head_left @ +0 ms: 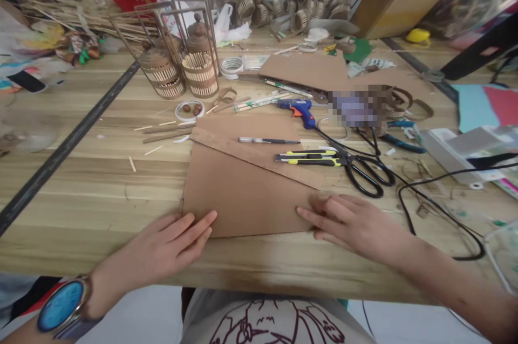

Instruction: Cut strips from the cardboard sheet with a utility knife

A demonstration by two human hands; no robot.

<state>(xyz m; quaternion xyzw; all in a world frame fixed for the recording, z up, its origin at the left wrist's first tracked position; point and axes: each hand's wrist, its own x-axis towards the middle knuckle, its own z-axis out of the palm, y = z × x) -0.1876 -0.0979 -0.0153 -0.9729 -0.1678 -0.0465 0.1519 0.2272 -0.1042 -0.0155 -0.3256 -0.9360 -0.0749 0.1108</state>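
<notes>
A brown cardboard sheet lies flat on the wooden table in front of me. My left hand rests on its near left corner, fingers stretched out. Over at the near right corner, my right hand touches the sheet with its index finger extended and the other fingers loosely bent. A narrow cardboard strip lies slanted across the sheet. Beyond the strip are a pen and a yellow-and-black utility knife. Black-handled scissors lie just right of the knife.
A blue glue gun lies behind the pen, its cord trailing right. Bamboo-slatted lantern models stand at the back left. A tape roll holds small brown balls. More cardboard and a box are farther back.
</notes>
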